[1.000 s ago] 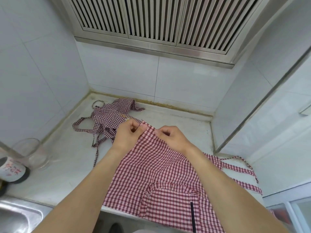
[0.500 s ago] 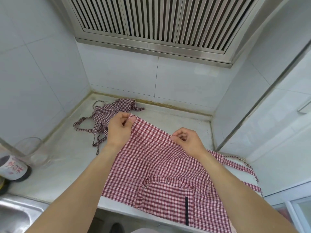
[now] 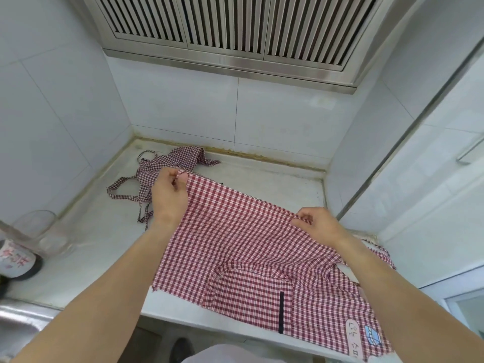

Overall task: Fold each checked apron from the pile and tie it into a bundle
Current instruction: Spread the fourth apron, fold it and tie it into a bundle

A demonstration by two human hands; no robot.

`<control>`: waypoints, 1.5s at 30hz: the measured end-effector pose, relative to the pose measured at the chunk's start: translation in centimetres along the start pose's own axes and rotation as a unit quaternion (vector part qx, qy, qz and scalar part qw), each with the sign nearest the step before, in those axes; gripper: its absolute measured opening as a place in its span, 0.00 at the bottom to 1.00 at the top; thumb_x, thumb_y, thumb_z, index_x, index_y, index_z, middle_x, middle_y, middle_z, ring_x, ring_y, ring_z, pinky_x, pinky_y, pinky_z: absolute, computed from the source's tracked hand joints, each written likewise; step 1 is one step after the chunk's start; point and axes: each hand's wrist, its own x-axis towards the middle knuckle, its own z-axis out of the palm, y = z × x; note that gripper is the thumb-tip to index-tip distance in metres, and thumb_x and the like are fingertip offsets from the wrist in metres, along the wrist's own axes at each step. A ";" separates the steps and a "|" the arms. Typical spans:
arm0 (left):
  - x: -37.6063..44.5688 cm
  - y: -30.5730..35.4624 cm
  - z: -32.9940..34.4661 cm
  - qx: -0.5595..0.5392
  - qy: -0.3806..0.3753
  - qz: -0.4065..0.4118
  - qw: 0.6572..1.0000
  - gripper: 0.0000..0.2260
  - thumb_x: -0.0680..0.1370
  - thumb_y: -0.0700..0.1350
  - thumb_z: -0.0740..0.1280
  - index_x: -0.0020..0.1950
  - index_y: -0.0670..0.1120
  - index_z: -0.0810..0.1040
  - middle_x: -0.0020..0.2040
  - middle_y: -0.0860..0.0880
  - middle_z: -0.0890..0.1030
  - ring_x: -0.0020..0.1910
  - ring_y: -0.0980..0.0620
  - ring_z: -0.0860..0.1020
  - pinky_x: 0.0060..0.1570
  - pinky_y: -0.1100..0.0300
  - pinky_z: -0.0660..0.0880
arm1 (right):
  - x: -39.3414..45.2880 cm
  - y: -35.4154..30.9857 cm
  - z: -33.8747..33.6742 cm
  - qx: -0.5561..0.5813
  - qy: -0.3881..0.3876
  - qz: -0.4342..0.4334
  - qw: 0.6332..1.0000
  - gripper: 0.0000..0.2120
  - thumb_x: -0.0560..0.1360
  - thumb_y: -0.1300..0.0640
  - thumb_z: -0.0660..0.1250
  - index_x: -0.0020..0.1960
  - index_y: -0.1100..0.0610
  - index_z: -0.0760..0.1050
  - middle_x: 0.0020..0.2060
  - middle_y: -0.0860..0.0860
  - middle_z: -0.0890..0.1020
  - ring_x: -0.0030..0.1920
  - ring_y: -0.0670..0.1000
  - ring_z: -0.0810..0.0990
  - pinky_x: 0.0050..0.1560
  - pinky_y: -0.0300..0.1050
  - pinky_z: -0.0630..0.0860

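Hands had spread apart since a second ago, stretching the checked apron [image 3: 243, 247] across the counter [image 3: 86, 242] at 6 o'clock. Left hand [image 3: 170, 197] and right hand [image 3: 318, 226] each pinched its far edge; the apron pile [image 3: 157, 169] sat at 11.

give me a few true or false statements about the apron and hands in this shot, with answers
1. Both hands pinch the far edge of the spread checked apron. True: the left hand holds one end, the right hand the other.
2. A second checked apron lies crumpled near the back wall. True.
3. The spread apron lies wholly on the counter. False: its near part hangs over the front edge.
4. The clear glass stands on the apron. False: it stands on the counter at the left, apart from the cloth.
5. The spread apron is already tied into a bundle. False: it is still open and flat.
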 end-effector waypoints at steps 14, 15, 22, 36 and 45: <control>2.7 -1.9 -2.1 0.233 -0.264 -0.101 0.931 0.16 0.84 0.47 0.61 0.37 0.45 0.68 0.35 0.47 0.72 0.34 0.51 0.70 0.32 0.56 0.63 | 0.1 1.2 -3.7 0.054 -0.300 0.195 0.932 0.22 0.73 0.38 0.69 0.52 0.56 0.84 0.47 0.50 0.87 0.49 0.51 0.86 0.57 0.47 0.80; 3.1 -2.0 -2.3 0.252 -0.277 -0.108 0.921 0.17 0.84 0.46 0.62 0.35 0.45 0.67 0.34 0.48 0.71 0.33 0.51 0.69 0.31 0.56 0.62 | 0.3 1.1 -4.3 0.055 -0.316 0.204 0.925 0.21 0.73 0.39 0.71 0.52 0.56 0.84 0.47 0.50 0.87 0.50 0.51 0.86 0.58 0.47 0.80; 3.7 -4.2 -2.0 0.125 -0.125 -0.101 0.979 0.10 0.78 0.50 0.70 0.53 0.45 0.75 0.46 0.46 0.82 0.44 0.46 0.80 0.50 0.52 0.76 | 3.2 2.3 -2.2 0.003 -0.088 0.140 0.986 0.10 0.77 0.49 0.71 0.47 0.56 0.80 0.44 0.50 0.83 0.49 0.52 0.82 0.53 0.45 0.77; -11.1 -10.6 6.7 0.406 -0.482 -0.021 0.776 0.36 0.79 0.56 0.66 0.80 0.61 0.46 0.81 0.43 0.44 0.79 0.37 0.45 0.74 0.32 0.52 | 3.7 5.0 6.7 -0.088 0.044 0.216 0.971 0.18 0.84 0.48 0.56 0.62 0.62 0.73 0.53 0.60 0.82 0.53 0.60 0.79 0.54 0.51 0.75; -9.8 -11.0 6.3 0.553 -0.508 -0.205 0.628 0.46 0.73 0.56 0.74 0.81 0.52 0.46 0.78 0.37 0.54 0.74 0.30 0.61 0.68 0.32 0.66 | 3.7 5.3 8.6 -0.055 -0.033 0.215 0.974 0.15 0.79 0.49 0.67 0.60 0.57 0.78 0.56 0.57 0.79 0.55 0.56 0.78 0.61 0.50 0.75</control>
